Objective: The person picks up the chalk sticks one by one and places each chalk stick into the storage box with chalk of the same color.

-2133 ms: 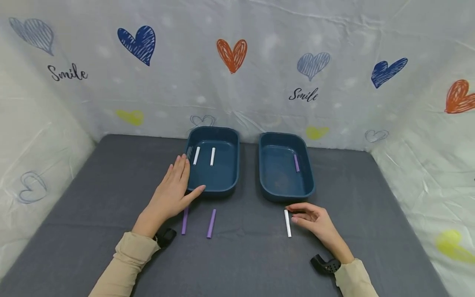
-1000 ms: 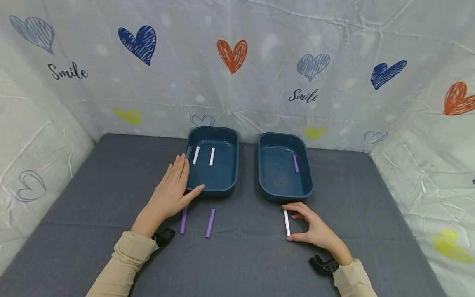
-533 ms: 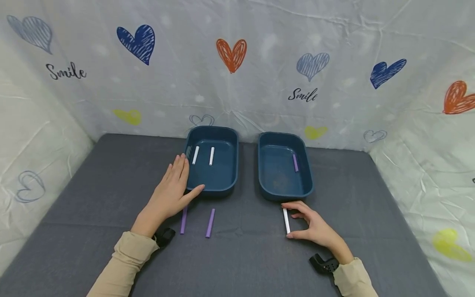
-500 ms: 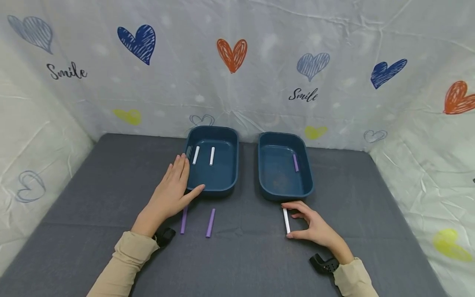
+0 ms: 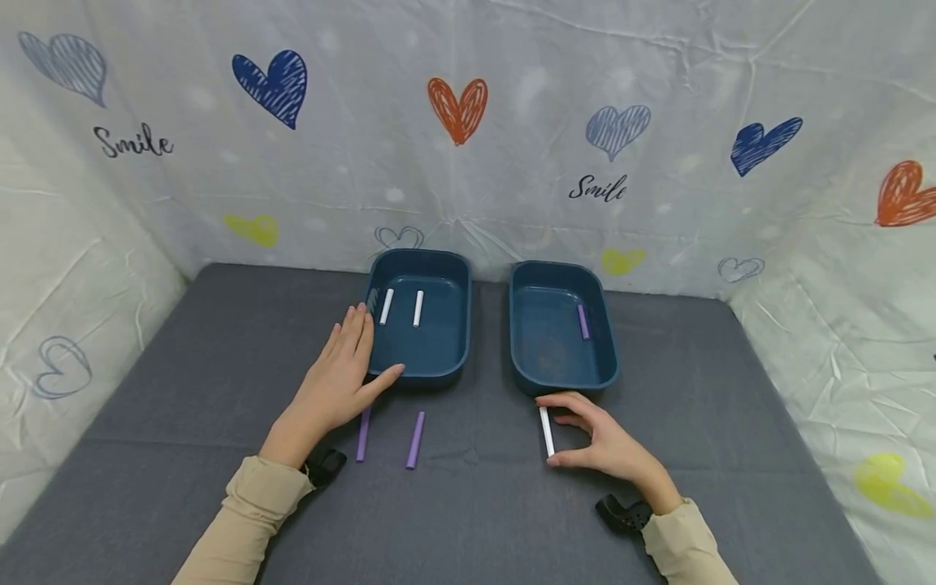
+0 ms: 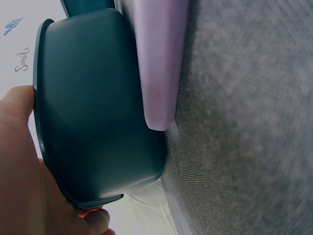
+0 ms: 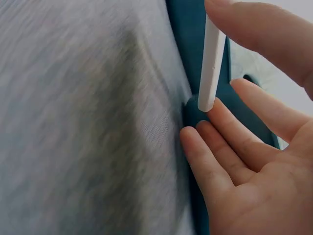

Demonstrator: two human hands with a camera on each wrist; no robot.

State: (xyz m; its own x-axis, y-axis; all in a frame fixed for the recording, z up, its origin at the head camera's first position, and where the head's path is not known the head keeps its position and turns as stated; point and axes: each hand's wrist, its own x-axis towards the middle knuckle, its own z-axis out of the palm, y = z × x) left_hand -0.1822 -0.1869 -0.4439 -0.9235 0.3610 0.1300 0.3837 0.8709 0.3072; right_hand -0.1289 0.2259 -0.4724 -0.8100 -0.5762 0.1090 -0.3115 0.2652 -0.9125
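Observation:
My right hand point(image 5: 607, 439) pinches a white stick of chalk point(image 5: 547, 432) end to end between thumb and a fingertip, in front of the right blue bin point(image 5: 552, 361). In the right wrist view the chalk point(image 7: 213, 66) spans the thumb and finger, and the other fingers stay off it. My left hand point(image 5: 332, 386) lies with straight fingers along the left blue bin point(image 5: 424, 353), thumb over its front rim. Two purple chalks lie on the cloth: one point(image 5: 415, 440) in front of that bin, the other point(image 5: 362, 439) partly hidden under the left hand.
Inside the left bin are two white chalks, one at left point(image 5: 387, 306) and one nearer the middle point(image 5: 418, 309). A purple chalk point(image 5: 582, 322) lies in the right bin. Grey cloth point(image 5: 475, 520) covers the table; a heart-printed white curtain point(image 5: 526, 122) stands behind.
My right hand has closed thumb and finger on the white chalk's ends and shifted it left, slightly toward the bins. My left hand has stayed in place.

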